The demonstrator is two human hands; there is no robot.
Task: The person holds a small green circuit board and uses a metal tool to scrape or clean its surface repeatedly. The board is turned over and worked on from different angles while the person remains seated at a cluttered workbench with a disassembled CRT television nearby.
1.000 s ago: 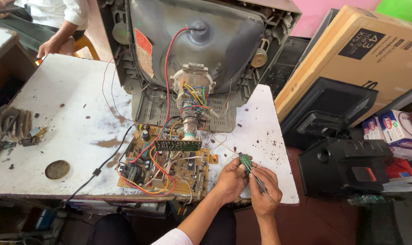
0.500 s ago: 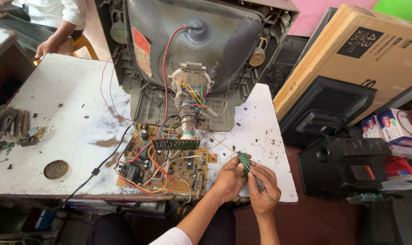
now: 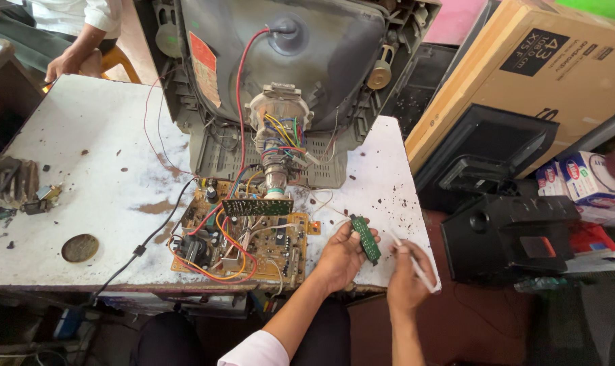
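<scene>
White, stained workbench (image 3: pixel 84 156): left hand (image 3: pixel 341 254) fingers clamp a small green circuit board (image 3: pixel 366 238); right hand (image 3: pixel 408 274) grips a thin tool (image 3: pixel 416 268), tip indistinct.

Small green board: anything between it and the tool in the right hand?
Nothing visible. The left hand holds the small green board up at the table's front edge; the right hand holds a thin white tool just beside it, with only open air between.
</scene>
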